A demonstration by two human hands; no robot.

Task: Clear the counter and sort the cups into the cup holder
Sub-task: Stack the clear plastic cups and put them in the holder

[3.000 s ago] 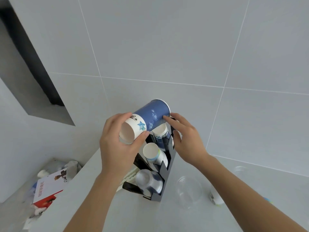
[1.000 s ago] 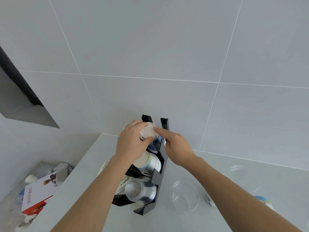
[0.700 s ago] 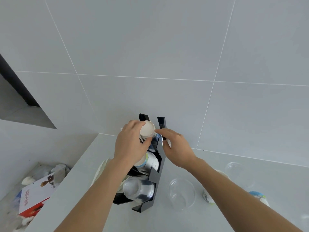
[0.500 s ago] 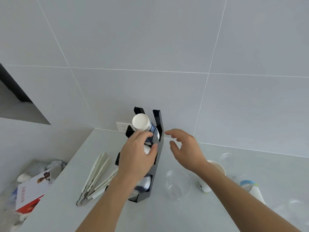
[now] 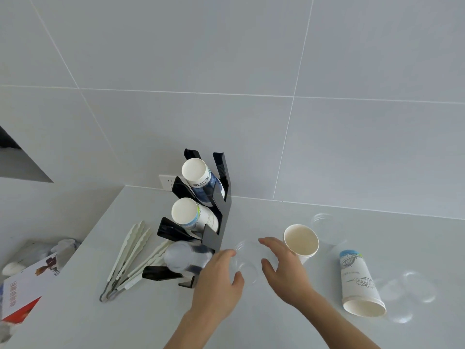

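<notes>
A black cup holder stands on the white counter. Its top slot holds blue paper cups, the middle slot white paper cups, the bottom slot clear cups. Just right of its base stands a clear plastic cup. My left hand and my right hand flank this cup with fingers spread; I cannot tell whether they touch it. An upright paper cup stands beside my right hand. Another paper cup lies on its side further right.
More clear cups sit at the back and far right. White tongs lie left of the holder. A wall socket is behind it. Below the counter's left edge lie a red-and-white box and clutter.
The blue cups went into the holder's top slot and both hands let go. They dropped to the clear cup by the holder's base. The view tilted down.
</notes>
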